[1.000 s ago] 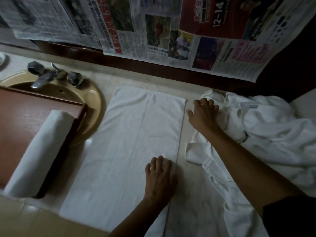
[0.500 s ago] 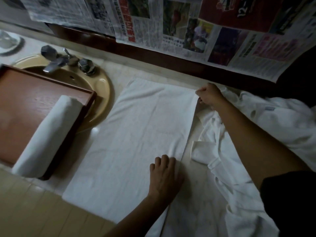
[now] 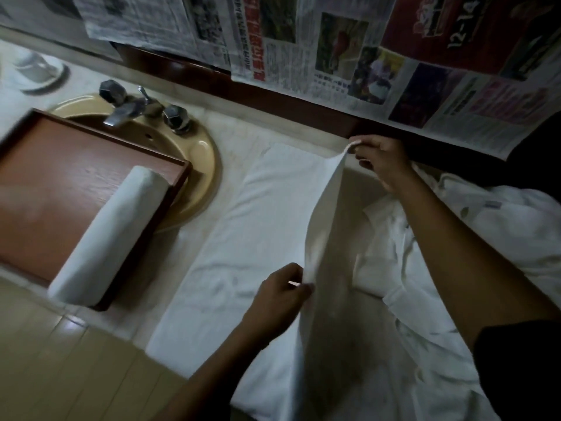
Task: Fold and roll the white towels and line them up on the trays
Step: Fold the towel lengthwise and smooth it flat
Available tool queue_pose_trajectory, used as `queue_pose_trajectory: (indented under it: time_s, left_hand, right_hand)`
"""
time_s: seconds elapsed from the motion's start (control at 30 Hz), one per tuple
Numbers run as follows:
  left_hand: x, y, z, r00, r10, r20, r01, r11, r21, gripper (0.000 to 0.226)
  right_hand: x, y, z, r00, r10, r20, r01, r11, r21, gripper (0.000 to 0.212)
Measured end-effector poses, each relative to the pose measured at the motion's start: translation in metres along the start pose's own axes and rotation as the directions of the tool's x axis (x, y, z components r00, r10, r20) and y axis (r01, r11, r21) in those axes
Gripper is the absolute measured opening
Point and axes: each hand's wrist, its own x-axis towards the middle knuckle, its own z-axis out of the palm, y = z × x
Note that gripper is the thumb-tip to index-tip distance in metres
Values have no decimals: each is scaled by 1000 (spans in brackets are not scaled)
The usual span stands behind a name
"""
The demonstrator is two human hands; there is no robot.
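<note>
Pinching the far corner of the white towel (image 3: 261, 232) with right fingers (image 3: 368, 144), gripping the same edge nearer with left fingers (image 3: 296, 270), holding that side raised off the tabletop (image 3: 230, 136). Leftward, one rolled towel (image 3: 109, 235) on the wooden tray (image 3: 54, 177).

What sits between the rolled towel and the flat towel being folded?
In the head view: the tray's rim, then the sink's edge and a strip of bare counter.
</note>
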Motion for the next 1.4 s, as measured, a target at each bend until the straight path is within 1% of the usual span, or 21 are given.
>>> queue_pose_trajectory:
  time_s: [0.03, 0.1, 0.17, 0.27, 0.37, 0.43, 0.47, 0.5, 0.57, 0.6, 0.67, 0.7, 0.73, 0.83, 0.87, 0.9, 1.0, 1.13, 1.2, 1.3, 1.4]
  left_hand:
    - [0, 0, -13, 999, -36, -2, 35, 991, -132, 12]
    - [1, -1, -37, 992, -120, -29, 103, 938, -331, 11]
    - [5, -7, -55, 979, -177, -96, 122, 899, -420, 11]
    - [12, -19, -74, 949, -231, -215, 126, 902, -412, 14]
    - [27, -40, -88, 913, -286, -290, 165, 910, -380, 18]
    - [35, -47, -96, 899, -319, -301, 208, 914, -347, 18]
    - [37, -48, -99, 905, -312, -290, 204, 915, -348, 18]
    - [39, -48, -104, 917, -297, -267, 182, 906, -382, 18]
    - [40, -48, -115, 937, -255, -238, 100, 849, -519, 15]
    - [40, -51, -122, 931, -246, -268, 66, 838, -541, 14]
    - [43, -64, -133, 883, -253, -396, 62, 898, -435, 16]
    - [43, -70, -136, 863, -266, -430, 86, 916, -393, 16]
    - [43, -72, -138, 861, -274, -429, 93, 913, -397, 17]
    - [43, -66, -142, 914, -227, -336, 53, 889, -455, 17]
    - [43, -66, -144, 923, -205, -326, 32, 885, -465, 17]
    - [45, -69, -146, 918, -190, -347, 14, 893, -450, 16]
    - [52, -84, -147, 844, -192, -501, 38, 953, -301, 18]
    - [58, -87, -147, 779, -152, -608, 70, 985, -157, 18]
    - [61, -89, -148, 756, -146, -638, 111, 989, -94, 16]
    - [64, -94, -148, 728, -174, -664, 158, 984, -84, 16]
    - [67, -95, -148, 732, -165, -662, 154, 985, -75, 18]
  right_hand:
    - [5, -3, 13, 998, -64, -18, 62, 995, -83, 16]
    - [17, -9, 43, 982, -187, -26, 176, 956, -233, 21]
    - [31, -13, 75, 963, -269, 4, 253, 900, -355, 23]
    - [47, -17, 121, 941, -333, 60, 322, 826, -462, 20]
    - [64, -9, 158, 953, -286, 99, 296, 809, -509, 17]
    - [73, 3, 174, 961, -253, 111, 272, 792, -547, 16]
    - [76, 11, 180, 963, -245, 112, 264, 775, -575, 16]
    - [77, 18, 185, 964, -244, 104, 256, 750, -610, 17]
    - [76, 28, 188, 964, -252, 79, 239, 707, -665, 19]
    - [75, 30, 189, 962, -263, 77, 243, 691, -680, 19]
    - [77, 30, 189, 955, -283, 92, 264, 663, -701, 18]
    - [79, 31, 189, 954, -285, 99, 270, 658, -703, 19]
    - [81, 30, 189, 953, -284, 106, 274, 657, -703, 20]
    - [91, 30, 190, 957, -276, 92, 263, 684, -681, 20]
    - [93, 31, 191, 956, -280, 85, 262, 690, -675, 21]
    - [95, 32, 192, 956, -284, 73, 256, 691, -675, 21]
    - [96, 35, 195, 952, -304, 38, 253, 709, -659, 23]
    - [96, 38, 196, 945, -328, -5, 256, 748, -612, 24]
    - [96, 39, 197, 939, -343, -35, 252, 751, -610, 25]
    - [93, 41, 199, 917, -394, -59, 277, 737, -616, 23]
    - [87, 42, 201, 881, -466, -88, 299, 689, -660, 19]
